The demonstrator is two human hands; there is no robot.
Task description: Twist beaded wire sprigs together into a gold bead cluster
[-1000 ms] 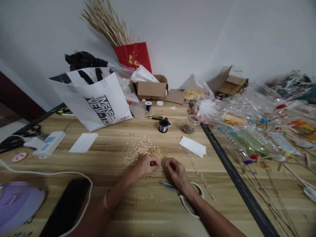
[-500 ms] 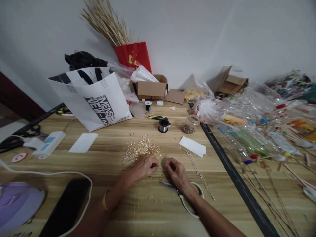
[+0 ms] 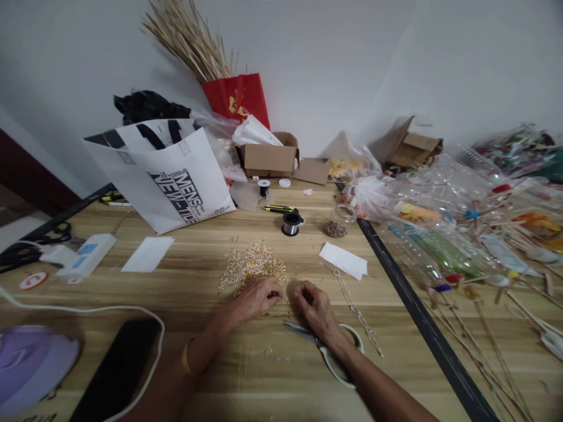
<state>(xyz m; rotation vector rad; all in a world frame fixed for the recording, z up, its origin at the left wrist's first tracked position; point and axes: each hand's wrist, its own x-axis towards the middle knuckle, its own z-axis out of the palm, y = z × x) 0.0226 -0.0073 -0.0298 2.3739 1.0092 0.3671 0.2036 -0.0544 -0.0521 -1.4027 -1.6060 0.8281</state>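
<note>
Gold and clear beads (image 3: 254, 262) lie in a loose heap on the wooden table. At the heap's near edge is my left hand (image 3: 260, 296), its fingers curled into a pinch. Just to its right, a small gap away, my right hand (image 3: 311, 302) is pinched too. Whatever the fingertips hold is too small to make out. Under my right wrist lies a pair of scissors (image 3: 336, 363) with white handles, blades pointing left. A beaded chain (image 3: 358, 313) stretches along the table right of my right hand. Some clear beads (image 3: 275, 354) lie nearer me.
Behind the beads stand a wire spool (image 3: 291, 224), a yellow-black cutter (image 3: 280, 209) and a glass jar of beads (image 3: 336, 225). Paper slips (image 3: 343, 261) lie nearby. A phone (image 3: 116, 369) and white cable (image 3: 105, 306) are at left. Plastic bottles (image 3: 422, 246) crowd the right.
</note>
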